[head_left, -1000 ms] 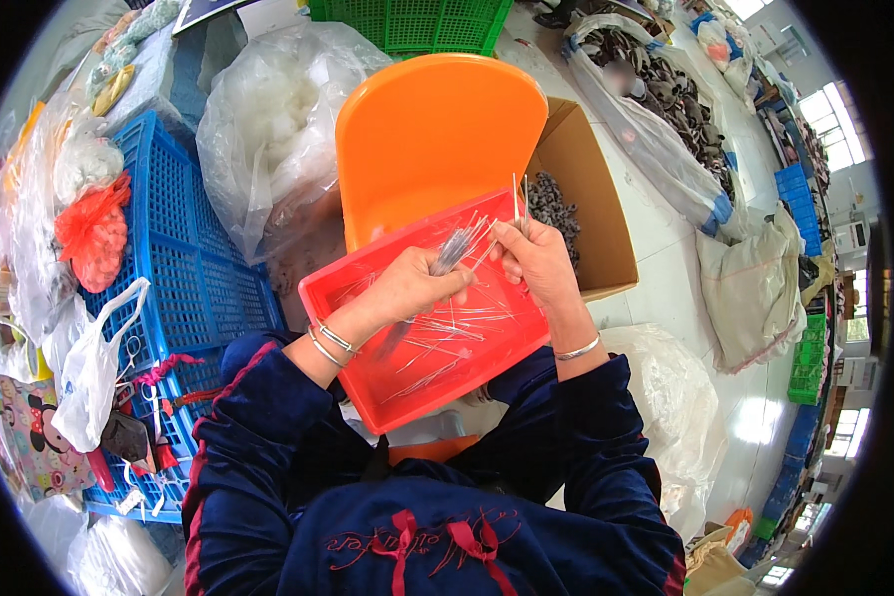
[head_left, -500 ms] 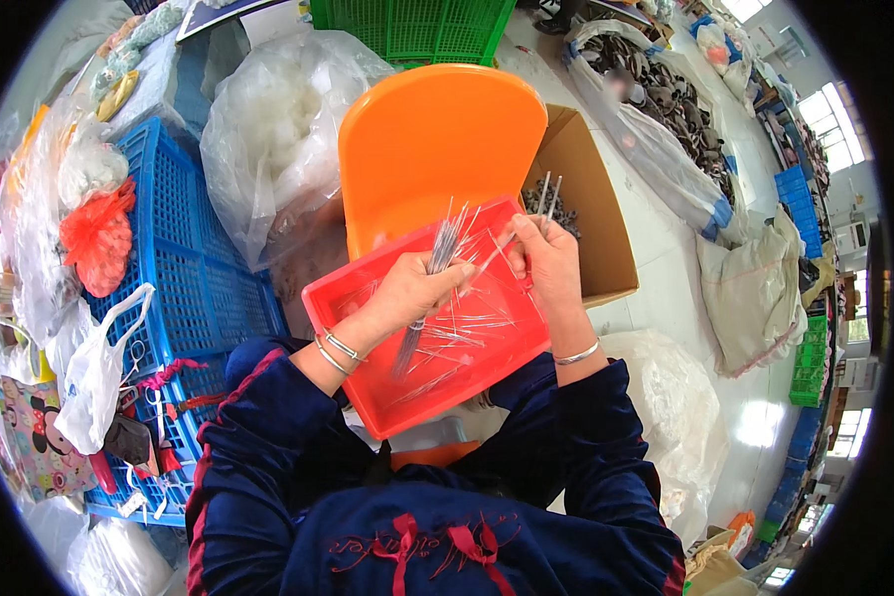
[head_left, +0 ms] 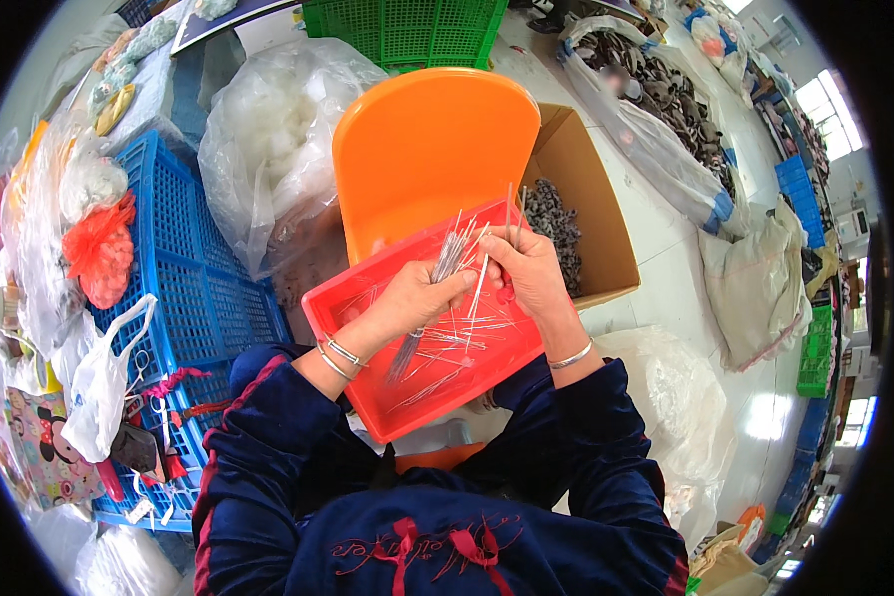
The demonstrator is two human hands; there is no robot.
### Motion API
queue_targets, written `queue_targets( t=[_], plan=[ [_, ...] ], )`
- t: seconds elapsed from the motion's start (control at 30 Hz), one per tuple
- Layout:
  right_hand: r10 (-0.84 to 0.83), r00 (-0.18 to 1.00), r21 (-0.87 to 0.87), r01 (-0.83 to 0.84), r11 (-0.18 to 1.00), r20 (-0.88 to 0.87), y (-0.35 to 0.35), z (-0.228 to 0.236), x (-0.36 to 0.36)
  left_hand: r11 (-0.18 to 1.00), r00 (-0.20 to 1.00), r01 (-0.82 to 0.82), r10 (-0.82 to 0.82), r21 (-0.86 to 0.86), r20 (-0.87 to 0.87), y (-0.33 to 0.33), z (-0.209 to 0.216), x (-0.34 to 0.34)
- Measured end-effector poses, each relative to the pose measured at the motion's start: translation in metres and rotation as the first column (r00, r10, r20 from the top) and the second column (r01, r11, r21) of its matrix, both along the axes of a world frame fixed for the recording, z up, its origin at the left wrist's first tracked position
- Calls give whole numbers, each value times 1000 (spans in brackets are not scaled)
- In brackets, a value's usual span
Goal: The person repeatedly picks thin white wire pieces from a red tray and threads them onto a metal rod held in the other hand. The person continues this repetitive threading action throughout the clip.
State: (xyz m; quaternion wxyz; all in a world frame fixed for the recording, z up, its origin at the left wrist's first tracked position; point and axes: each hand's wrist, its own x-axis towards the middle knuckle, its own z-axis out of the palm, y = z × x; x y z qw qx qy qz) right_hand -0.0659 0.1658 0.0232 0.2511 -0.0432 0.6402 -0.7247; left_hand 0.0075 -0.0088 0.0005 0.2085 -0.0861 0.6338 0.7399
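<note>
My left hand point(head_left: 422, 298) is closed round a bundle of thin metal wires point(head_left: 453, 250), their ends fanning out above the thumb. Below the fist, the bundle's lower part hangs over a red tray point(head_left: 368, 402). Close on its right, my right hand point(head_left: 531, 273) pinches a thin pale wire point(head_left: 479, 288) between thumb and fingertips. A slim two-pronged metal tool point(head_left: 510, 211) also sticks up from this hand; its kind is partly hidden by the fingers. Loose wires point(head_left: 457, 343) lie scattered in the tray, which rests above my lap.
An orange chair point(head_left: 432, 149) stands just beyond the tray. Right of it, a cardboard box point(head_left: 601, 228) holds small grey pieces. Blue plastic crates point(head_left: 204, 268) and a clear bag of white fluff point(head_left: 278, 129) are at the left; a clear plastic bag point(head_left: 666, 397) lies right.
My right hand has moved slightly left and down toward the bundle. The pronged tool has turned more upright, and a pale wire now points down from the fingertips. My left hand keeps its grip.
</note>
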Motion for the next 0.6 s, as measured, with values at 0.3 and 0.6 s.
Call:
queue_targets(
  t=[0.3,0.6],
  plan=[
    [12,1000,4,-11,1000,-20,1,-1,3,985,975,31,-67,-167,-212,4,-25,-2],
    [57,996,4,-57,998,-68,2,-5,2,985,985,170,-170,1,-26,-3,-11,-1]
  ],
)
